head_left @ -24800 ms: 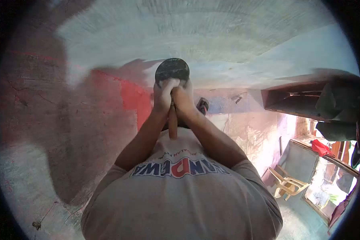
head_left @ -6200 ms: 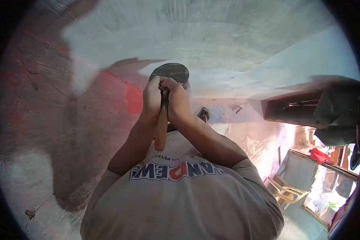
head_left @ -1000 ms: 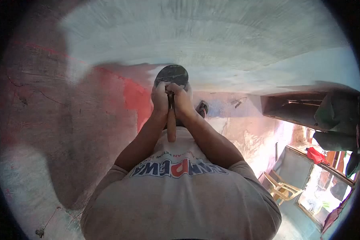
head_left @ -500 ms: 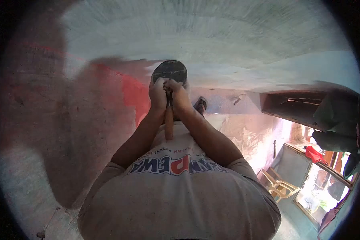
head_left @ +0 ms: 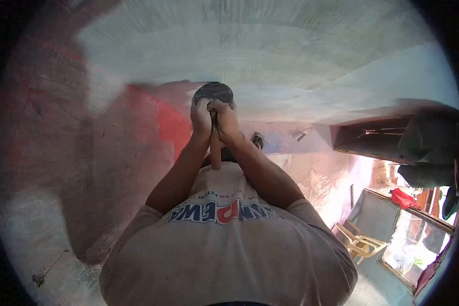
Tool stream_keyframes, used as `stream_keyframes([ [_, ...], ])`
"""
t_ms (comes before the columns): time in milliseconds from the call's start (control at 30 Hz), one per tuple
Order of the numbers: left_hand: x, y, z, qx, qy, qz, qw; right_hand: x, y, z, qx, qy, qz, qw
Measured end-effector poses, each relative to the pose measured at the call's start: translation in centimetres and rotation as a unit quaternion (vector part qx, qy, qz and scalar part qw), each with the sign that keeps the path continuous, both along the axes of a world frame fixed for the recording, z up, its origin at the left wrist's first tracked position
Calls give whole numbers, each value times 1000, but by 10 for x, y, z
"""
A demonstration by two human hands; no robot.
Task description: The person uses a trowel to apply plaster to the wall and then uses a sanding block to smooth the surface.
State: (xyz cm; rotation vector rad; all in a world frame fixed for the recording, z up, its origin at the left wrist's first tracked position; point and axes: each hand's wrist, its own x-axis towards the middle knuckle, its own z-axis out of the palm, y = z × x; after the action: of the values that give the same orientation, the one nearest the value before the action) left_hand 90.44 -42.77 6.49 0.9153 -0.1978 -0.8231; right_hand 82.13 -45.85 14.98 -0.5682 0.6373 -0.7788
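Note:
My left hand [head_left: 201,116] and my right hand [head_left: 224,118] are closed side by side around a dark round-headed tool with a wooden handle [head_left: 215,150]. Its black disc-shaped head [head_left: 213,92] shows just beyond my knuckles, while the handle points back toward my chest. The far edge of the disc meets the grey, streaked plaster wall [head_left: 250,56] in this view. Both thumbs lie close together on top of the grip, and most of the other fingers are hidden beneath.
A red painted patch [head_left: 176,122] borders the grey surface on the left. A shoe [head_left: 258,138] shows beyond my right forearm. To the right are a dark ledge [head_left: 372,135], a yellowish plastic chair [head_left: 359,242] and a red cloth [head_left: 404,198] by a bright window opening.
Both hands and the tool have moved slightly lower in the view, with the disc looking flatter. The surroundings have shifted a little; my grip stays the same.

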Motion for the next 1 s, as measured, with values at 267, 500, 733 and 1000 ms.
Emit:
stream_keyframes([
  [267, -21, 4, 49, -8, 9, 15, 1000, -4, 6, -7, -33, -13, -15, 999],
  [500, -11, 16, -5, 8, 23, -22, 999, -11, 16, -10, 15, -25, 52, 998],
  [733, -8, 1, 38, 30, 49, -5, 998, 6, -1, -7, 6, -8, 35, 999],
  [1000, -9, 4, -79, 35, 79, -6, 996, -16, 20, -43, 78, 19, 42, 996],
])
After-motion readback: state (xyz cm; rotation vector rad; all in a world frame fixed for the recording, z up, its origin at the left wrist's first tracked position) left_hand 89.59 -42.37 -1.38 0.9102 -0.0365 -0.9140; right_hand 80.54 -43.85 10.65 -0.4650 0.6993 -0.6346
